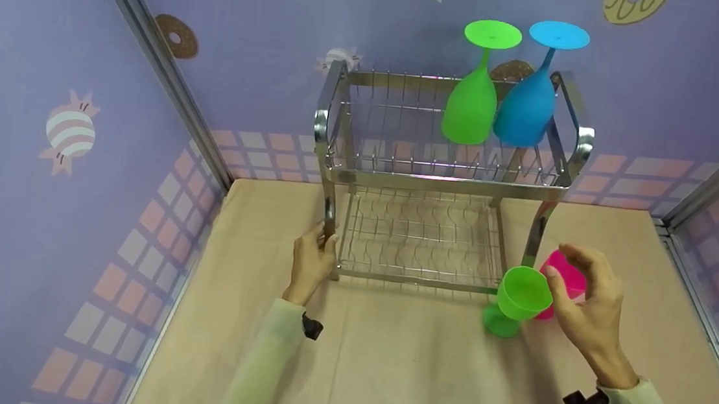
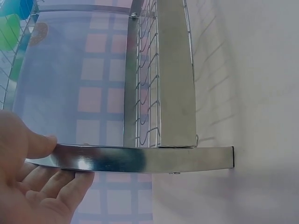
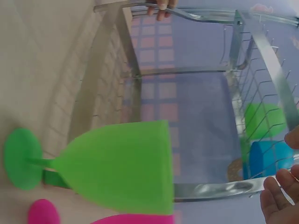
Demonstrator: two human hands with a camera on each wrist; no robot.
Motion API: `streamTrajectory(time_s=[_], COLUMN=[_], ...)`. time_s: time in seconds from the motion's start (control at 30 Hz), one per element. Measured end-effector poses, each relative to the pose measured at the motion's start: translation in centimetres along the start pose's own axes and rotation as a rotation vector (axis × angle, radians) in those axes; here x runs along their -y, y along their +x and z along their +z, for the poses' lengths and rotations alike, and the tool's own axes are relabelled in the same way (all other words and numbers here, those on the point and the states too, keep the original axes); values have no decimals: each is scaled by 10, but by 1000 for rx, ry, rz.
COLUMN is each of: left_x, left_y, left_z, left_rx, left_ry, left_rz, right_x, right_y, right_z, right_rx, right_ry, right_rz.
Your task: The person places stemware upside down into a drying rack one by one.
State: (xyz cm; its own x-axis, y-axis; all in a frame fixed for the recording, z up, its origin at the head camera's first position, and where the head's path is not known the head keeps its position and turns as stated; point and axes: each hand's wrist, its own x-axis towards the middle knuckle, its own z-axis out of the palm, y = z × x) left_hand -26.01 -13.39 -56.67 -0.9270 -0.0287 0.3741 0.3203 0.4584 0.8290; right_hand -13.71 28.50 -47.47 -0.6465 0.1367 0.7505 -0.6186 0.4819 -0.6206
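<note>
On the left side of a two-tier metal dish rack [image 1: 445, 184], my left hand [image 1: 313, 260] grips the front upright, thumb on one side and fingers on the other, as the left wrist view also shows. My right hand [image 1: 591, 307] is held with thumb and fingers spread apart and nothing between them. Beside it, a green goblet [image 1: 524, 294] stands upright by the rack's front right leg. A pink goblet [image 1: 566, 275] stands behind, partly hidden by the green one and my hand. In the right wrist view, my right fingers [image 3: 280, 191] are above the green goblet's rim, near the rack's upright.
Upside down on the upper tier's right side sit another green goblet [image 1: 470, 107] and a blue goblet [image 1: 527, 109]. The lower tier [image 1: 421, 237] has wavy wire dividers. Patterned walls [image 1: 146, 112] enclose the cloth-covered table [image 1: 378, 360] at the back and sides.
</note>
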Motion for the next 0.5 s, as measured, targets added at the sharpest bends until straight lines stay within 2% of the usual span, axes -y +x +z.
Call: streamTrajectory(time_s=[0.2, 0.5], left_x=[1, 0], left_y=[0, -1], left_z=[1, 0], left_rx=[-17, -2], left_ry=[13, 13], left_rz=[23, -23], right_x=[-14, -25], right_y=[-26, -56], right_z=[-7, -12], right_rx=[12, 11], right_ry=[-22, -4], right_rz=[69, 134])
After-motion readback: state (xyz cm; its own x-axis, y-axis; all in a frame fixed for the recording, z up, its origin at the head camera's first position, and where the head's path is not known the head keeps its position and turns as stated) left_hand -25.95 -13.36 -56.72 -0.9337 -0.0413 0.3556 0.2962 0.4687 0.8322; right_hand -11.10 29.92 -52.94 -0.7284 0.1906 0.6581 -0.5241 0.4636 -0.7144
